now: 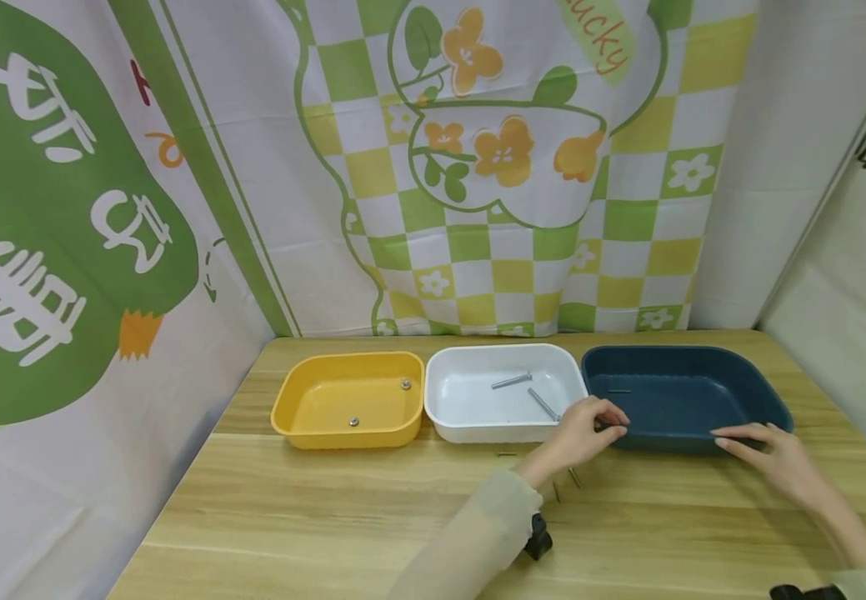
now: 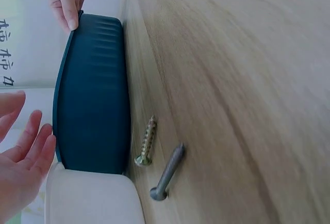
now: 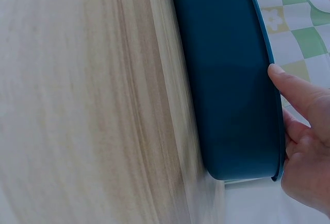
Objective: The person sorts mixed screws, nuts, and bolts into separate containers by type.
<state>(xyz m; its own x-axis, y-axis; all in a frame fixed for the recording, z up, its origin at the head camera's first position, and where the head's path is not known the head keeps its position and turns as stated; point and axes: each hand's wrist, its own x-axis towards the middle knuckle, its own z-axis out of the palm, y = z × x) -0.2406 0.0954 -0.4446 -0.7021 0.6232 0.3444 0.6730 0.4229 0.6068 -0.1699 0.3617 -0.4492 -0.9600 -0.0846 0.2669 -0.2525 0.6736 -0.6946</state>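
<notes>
A dark blue tray stands at the right of a row of three. My right hand pinches its front rim near the right corner, thumb outside. At its front left corner is my left hand, fingers loosely bent and apart from the thumb, nothing between them. One thin screw lies inside this tray. On the table below my left hand are a brass-coloured screw and a darker grey one; another small screw lies before the white tray.
The white tray, in the middle, holds two long bolts. At the left, a yellow tray has two nuts in it. Printed curtains hang behind the wooden table.
</notes>
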